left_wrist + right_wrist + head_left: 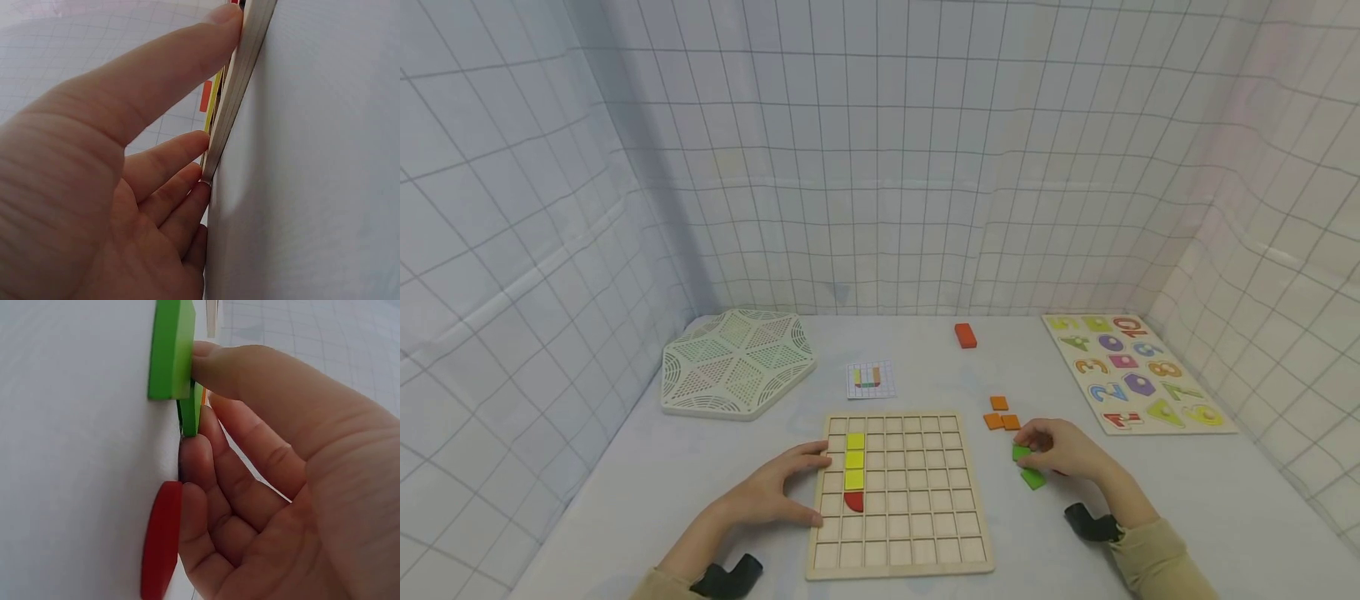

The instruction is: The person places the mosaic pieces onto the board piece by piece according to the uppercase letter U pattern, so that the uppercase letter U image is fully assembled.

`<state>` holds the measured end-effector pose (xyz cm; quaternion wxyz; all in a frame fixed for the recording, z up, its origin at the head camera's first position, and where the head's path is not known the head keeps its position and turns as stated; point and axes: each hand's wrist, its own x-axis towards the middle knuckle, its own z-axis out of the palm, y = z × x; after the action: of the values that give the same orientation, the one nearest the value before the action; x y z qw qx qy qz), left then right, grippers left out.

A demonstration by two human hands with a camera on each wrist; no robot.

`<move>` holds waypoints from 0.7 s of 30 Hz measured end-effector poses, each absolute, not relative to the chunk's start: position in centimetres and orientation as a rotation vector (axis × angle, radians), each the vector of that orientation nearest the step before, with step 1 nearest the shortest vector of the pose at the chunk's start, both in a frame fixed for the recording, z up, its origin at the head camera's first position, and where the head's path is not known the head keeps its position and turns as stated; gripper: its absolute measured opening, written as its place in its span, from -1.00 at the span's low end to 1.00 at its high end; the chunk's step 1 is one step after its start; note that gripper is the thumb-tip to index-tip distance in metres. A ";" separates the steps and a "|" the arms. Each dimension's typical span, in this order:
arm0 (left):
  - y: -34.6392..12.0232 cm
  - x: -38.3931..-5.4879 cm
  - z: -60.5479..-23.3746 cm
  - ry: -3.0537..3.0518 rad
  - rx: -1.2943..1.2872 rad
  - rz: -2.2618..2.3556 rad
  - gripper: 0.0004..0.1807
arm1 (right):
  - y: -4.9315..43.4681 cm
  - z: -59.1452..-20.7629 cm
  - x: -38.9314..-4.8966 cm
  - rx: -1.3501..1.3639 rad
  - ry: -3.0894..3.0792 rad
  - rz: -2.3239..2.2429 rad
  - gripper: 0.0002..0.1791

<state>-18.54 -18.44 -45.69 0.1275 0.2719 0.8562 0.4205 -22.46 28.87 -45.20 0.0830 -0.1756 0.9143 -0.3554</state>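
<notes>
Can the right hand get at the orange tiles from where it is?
Probably yes: the orange tiles lie close beside the right hand, with nothing standing between. Its fingers are at a green tile, though, which may need setting down first.

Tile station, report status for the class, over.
Left grip touching board; right grip around green tile; red piece close alongside right grip, possibly crowding it.

soft, diffuse light in head view; dimmer, greyer wrist views; faint shadows
</notes>
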 end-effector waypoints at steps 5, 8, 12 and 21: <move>-18.5 -18.5 -45.7 2.485 0.785 1.227 -0.21 | 28.5 -45.0 -22.3 -0.543 2.736 -1.066 -0.70; -18.5 -18.6 -45.9 2.482 0.776 1.230 -0.20 | 28.0 -44.9 -22.4 -0.553 2.746 -1.062 -0.72; -18.5 -18.7 -46.0 2.489 0.773 1.229 -0.20 | 26.9 -44.4 -22.6 -0.599 2.759 -1.051 -0.75; -18.6 -18.6 -46.0 2.479 0.785 1.242 -0.21 | 23.3 -43.4 -22.9 -0.707 2.665 -1.115 -0.76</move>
<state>-18.59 -18.59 -45.95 0.1297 0.2700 0.8530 0.4273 -22.91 23.31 -43.41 0.0837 -0.2369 0.8929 -0.3735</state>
